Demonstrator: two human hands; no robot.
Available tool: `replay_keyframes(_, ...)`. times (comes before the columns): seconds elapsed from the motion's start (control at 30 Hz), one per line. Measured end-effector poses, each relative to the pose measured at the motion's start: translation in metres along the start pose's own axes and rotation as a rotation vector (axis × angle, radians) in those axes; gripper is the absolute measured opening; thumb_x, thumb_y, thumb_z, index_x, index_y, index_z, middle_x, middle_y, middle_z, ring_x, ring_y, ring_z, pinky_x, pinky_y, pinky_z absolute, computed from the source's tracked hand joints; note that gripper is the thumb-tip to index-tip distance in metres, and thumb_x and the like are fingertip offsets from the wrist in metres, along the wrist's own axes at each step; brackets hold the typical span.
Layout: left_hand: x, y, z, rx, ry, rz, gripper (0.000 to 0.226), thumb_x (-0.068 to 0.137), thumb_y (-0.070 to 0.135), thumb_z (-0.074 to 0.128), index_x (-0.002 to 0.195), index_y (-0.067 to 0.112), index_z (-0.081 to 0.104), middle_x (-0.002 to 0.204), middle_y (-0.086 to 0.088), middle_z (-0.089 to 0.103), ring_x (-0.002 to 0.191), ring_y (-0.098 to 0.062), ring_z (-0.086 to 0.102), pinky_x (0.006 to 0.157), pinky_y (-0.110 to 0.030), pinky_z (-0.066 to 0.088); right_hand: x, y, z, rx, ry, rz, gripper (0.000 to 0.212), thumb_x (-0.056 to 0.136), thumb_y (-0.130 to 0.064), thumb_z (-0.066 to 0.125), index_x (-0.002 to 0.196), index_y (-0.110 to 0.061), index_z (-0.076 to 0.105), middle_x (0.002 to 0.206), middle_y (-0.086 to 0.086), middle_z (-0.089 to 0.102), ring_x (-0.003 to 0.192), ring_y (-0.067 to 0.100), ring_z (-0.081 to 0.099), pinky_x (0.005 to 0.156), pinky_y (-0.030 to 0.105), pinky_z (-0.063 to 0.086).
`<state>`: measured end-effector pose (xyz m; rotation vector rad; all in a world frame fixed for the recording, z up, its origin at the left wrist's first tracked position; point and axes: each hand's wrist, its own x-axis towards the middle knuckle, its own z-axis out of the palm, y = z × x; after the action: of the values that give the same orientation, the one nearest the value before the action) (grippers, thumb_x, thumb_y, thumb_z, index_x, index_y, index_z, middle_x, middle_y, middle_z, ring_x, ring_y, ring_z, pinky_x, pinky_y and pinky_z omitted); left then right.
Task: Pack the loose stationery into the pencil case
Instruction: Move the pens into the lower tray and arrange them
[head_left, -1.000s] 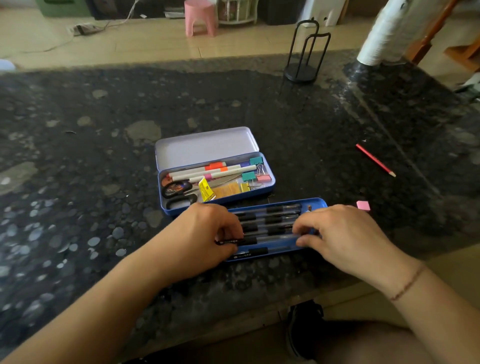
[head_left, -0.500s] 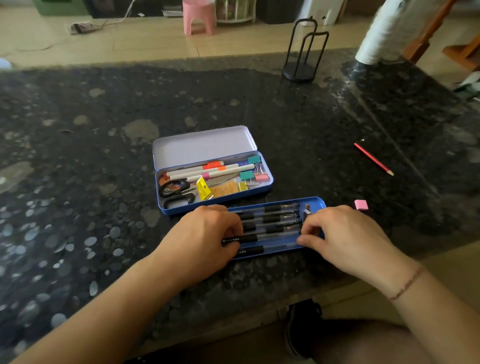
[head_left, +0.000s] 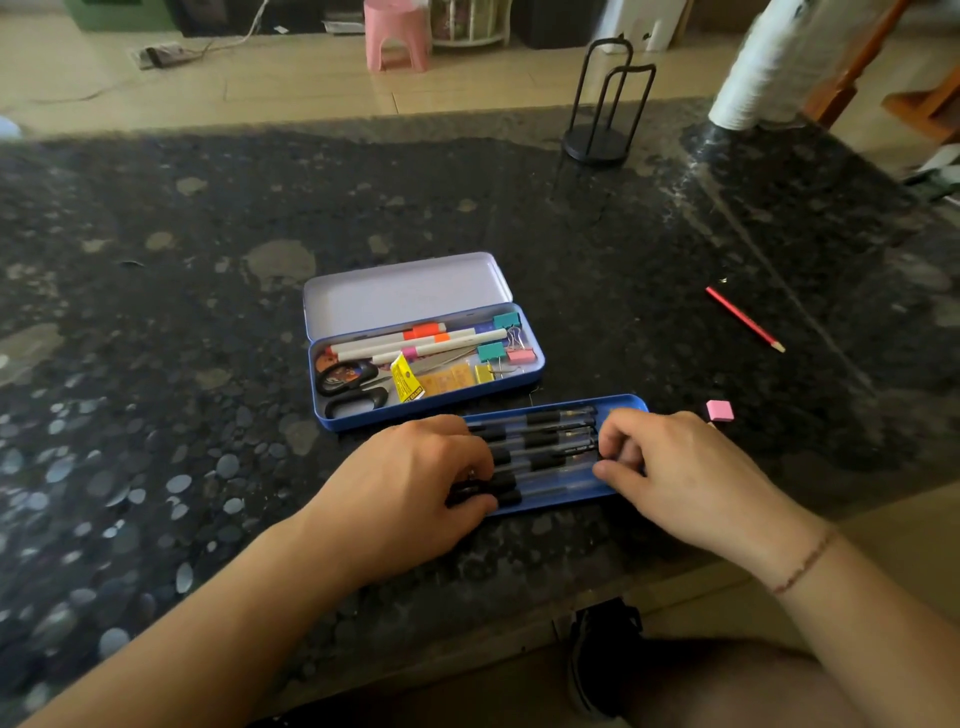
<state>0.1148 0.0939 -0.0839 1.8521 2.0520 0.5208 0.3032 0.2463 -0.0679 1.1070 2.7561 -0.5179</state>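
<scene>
An open blue tin pencil case (head_left: 431, 410) lies mid-table with its pale lid (head_left: 400, 291) folded back. Inside are markers (head_left: 415, 343), scissors (head_left: 348, 384), binder clips (head_left: 506, 338) and small yellow items. In front of it sits a shallow blue tray (head_left: 623, 402) holding several black pens (head_left: 545, 447). My left hand (head_left: 405, 483) pinches the pens' left ends, and my right hand (head_left: 680, 462) pinches their right ends. A red pencil (head_left: 743, 318) and a pink eraser (head_left: 719, 410) lie loose on the table to the right.
The dark speckled stone table (head_left: 156, 415) ends just below the tray. At the far edge a black wire stand (head_left: 597, 140) is upright, with a white roll (head_left: 763, 67) to its right. A pink stool (head_left: 397, 36) stands on the floor beyond.
My right hand's fingers have slid a little left along the pens and curled more tightly. My left hand stays on the pens' left ends. The tray and case have not moved.
</scene>
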Motion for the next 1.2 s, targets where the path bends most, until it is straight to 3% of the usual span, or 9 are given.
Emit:
replay_keyframes(0.23,0.001,0.000,0.001,0.019,-0.004,0.000,0.017,0.081,0.037,0.067,0.095,0.029,0.063,0.091,0.013,0.057,0.078,-0.007,0.056,0.068,-0.029,0.053,0.001,0.007,-0.001,0.161,0.027,0.029,0.014,0.085,-0.025,0.069,0.077,-0.030,0.059,0.066,-0.011,0.065,0.066,0.001,0.060,0.070,0.031,0.052)
replay_keyframes(0.33,0.001,0.001,0.004,0.026,0.037,0.039,0.019,0.080,0.040,0.066,0.095,0.028,0.064,0.094,0.012,0.057,0.081,-0.007,0.056,0.070,-0.028,0.053,0.003,0.037,-0.017,0.301,0.217,0.149,0.015,0.084,-0.016,0.070,0.083,-0.031,0.066,0.072,-0.010,0.066,0.065,0.004,0.060,0.062,0.026,0.046)
replay_keyframes(0.4,0.003,0.002,0.006,0.026,0.094,0.096,0.023,0.080,0.040,0.065,0.099,0.027,0.066,0.100,0.009,0.058,0.090,-0.010,0.056,0.077,-0.029,0.052,0.003,0.060,-0.026,0.266,0.283,0.250,0.014,0.085,-0.017,0.070,0.089,-0.029,0.067,0.078,-0.011,0.064,0.071,0.005,0.059,0.061,0.023,0.043)
replay_keyframes(0.53,0.007,-0.003,0.011,0.086,0.089,0.178,0.025,0.082,0.037,0.064,0.106,0.029,0.068,0.108,0.008,0.059,0.099,-0.013,0.054,0.081,-0.038,0.051,-0.003,0.091,-0.022,0.187,0.190,0.355,0.019,0.080,-0.017,0.075,0.081,-0.032,0.065,0.076,-0.011,0.065,0.070,0.005,0.058,0.057,0.024,0.039)
replay_keyframes(0.8,0.009,-0.008,0.013,0.097,0.058,0.209,0.011,0.079,0.038,0.066,0.088,0.033,0.070,0.093,0.013,0.062,0.084,-0.008,0.053,0.069,-0.036,0.051,-0.007,0.091,-0.021,0.069,0.142,0.303,0.026,0.076,-0.014,0.077,0.076,-0.033,0.059,0.082,-0.012,0.058,0.067,0.001,0.051,0.053,0.018,0.033)
replay_keyframes(0.9,0.009,-0.007,0.016,0.087,0.066,0.194,0.014,0.081,0.040,0.060,0.089,0.032,0.069,0.094,0.013,0.060,0.084,-0.007,0.052,0.070,-0.035,0.051,0.001,0.089,-0.021,0.155,0.202,0.293,0.023,0.077,-0.024,0.077,0.094,-0.032,0.064,0.092,-0.009,0.062,0.073,0.009,0.057,0.062,0.023,0.041)
replay_keyframes(1.0,0.007,-0.006,0.014,0.042,0.093,0.167,0.021,0.083,0.043,0.058,0.097,0.030,0.068,0.101,0.011,0.058,0.092,-0.008,0.053,0.079,-0.033,0.051,0.037,0.112,-0.028,0.246,0.463,0.453,0.036,0.082,-0.031,0.071,0.114,-0.016,0.066,0.108,0.009,0.067,0.098,0.028,0.062,0.087,0.035,0.048)
replay_keyframes(1.07,0.006,-0.008,0.011,0.035,0.100,0.173,0.025,0.082,0.042,0.059,0.101,0.029,0.068,0.107,0.010,0.059,0.098,-0.010,0.054,0.085,-0.032,0.050,0.059,0.129,-0.032,0.166,0.463,0.565,0.044,0.084,-0.037,0.069,0.120,-0.013,0.062,0.120,0.014,0.062,0.108,0.032,0.060,0.095,0.042,0.048)
replay_keyframes(1.2,0.003,-0.015,0.007,0.069,0.050,0.188,0.022,0.080,0.036,0.067,0.101,0.029,0.071,0.107,0.009,0.061,0.097,-0.011,0.056,0.083,-0.035,0.051,0.069,0.132,-0.029,0.051,0.419,0.598,0.006,0.088,-0.028,0.066,0.089,-0.022,0.067,0.100,0.009,0.067,0.091,0.028,0.061,0.077,0.039,0.051)
